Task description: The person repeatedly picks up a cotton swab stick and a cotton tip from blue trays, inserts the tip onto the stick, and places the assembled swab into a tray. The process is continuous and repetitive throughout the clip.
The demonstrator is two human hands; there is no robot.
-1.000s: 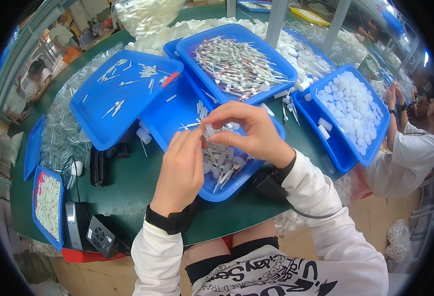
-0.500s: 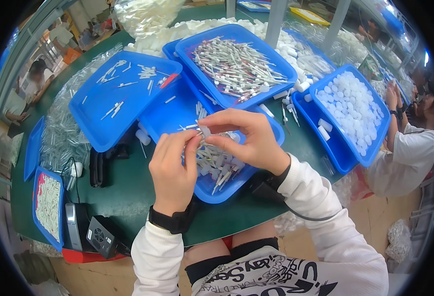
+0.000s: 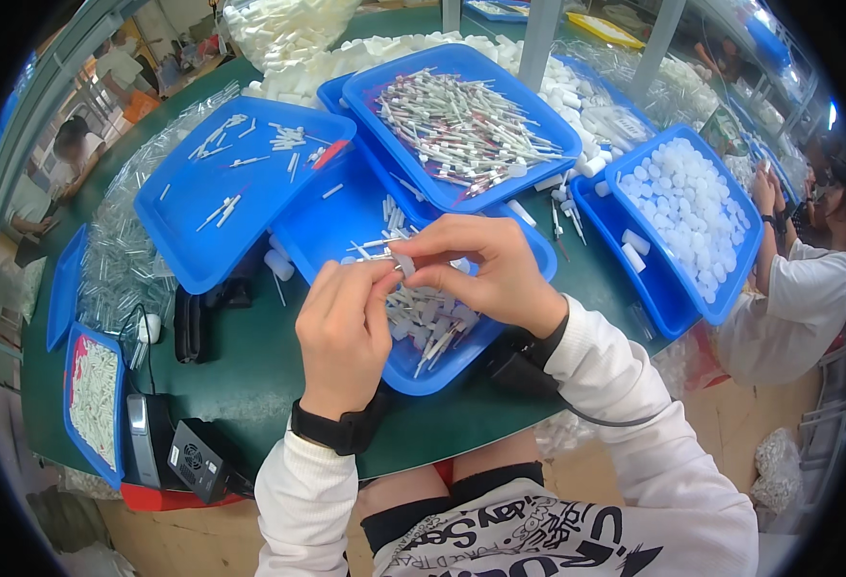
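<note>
Over a blue tray [image 3: 312,229], my two hands meet fingertip to fingertip. My right hand [image 3: 496,267] pinches a translucent white round cap [image 3: 404,263] between thumb and forefinger. My left hand [image 3: 344,332] is closed at the fingertips right against the cap, on what seems to be a thin white stick part, mostly hidden by the fingers. Below them the tray holds a pile of white stick parts with caps [image 3: 432,332]. A few loose sticks lie just beyond my fingertips.
A blue tray heaped with thin sticks [image 3: 466,120] stands behind. At left is a blue tray with few sticks [image 3: 177,197]; at right, a tray of white caps [image 3: 682,212]. Clear tubes [image 3: 120,231] lie far left. A black device [image 3: 202,462] sits at the front edge. Co-workers sit at both sides.
My hands have shifted very slightly, and the cap between the fingertips has moved a little lower and turned. The trays stay where they were.
</note>
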